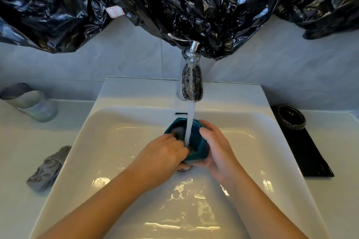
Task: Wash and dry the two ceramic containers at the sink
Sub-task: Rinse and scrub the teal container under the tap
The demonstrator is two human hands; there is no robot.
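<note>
A teal ceramic container is held over the white sink under running water from the chrome tap. My right hand grips its right side and bottom. My left hand reaches its fingers inside the container, where something grey and blurred shows at the fingertips. A second dark ceramic container sits on a black mat on the counter to the right of the sink.
A crumpled grey cloth lies on the counter left of the sink. Two glass tumblers stand at the far left by the wall. Black plastic sheeting hangs above the tap.
</note>
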